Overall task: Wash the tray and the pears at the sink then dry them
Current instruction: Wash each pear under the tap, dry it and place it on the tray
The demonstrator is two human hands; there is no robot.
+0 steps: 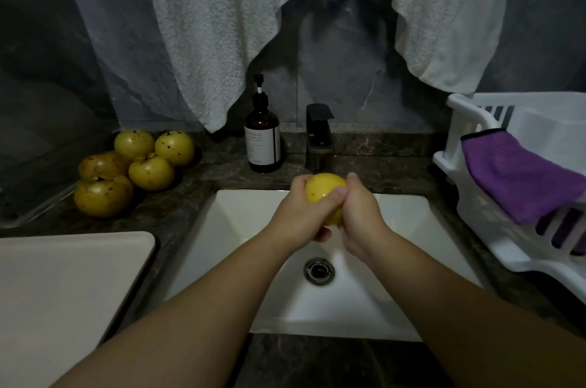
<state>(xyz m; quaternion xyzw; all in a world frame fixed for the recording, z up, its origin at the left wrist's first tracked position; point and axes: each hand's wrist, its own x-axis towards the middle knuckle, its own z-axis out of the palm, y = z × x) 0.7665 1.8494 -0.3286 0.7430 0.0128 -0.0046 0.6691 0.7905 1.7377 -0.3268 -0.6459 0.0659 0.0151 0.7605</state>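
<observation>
A yellow pear (322, 189) is held over the white sink (241, 222), just below the black faucet (318, 137). My left hand (296, 216) grips it from the left and underneath. My right hand (358, 213) wraps it from the right, thumb across its front. Several more speckled yellow pears (133, 170) lie in a heap on the dark counter at the left. A pale tray (63, 292) lies flat at the lower left beside the sink.
A brown pump bottle (262, 140) stands left of the faucet. A white dish rack (494, 219) at the right carries a purple cloth (520, 178). A white towel (241, 19) hangs on the wall above. The drain (319, 271) sits mid-basin.
</observation>
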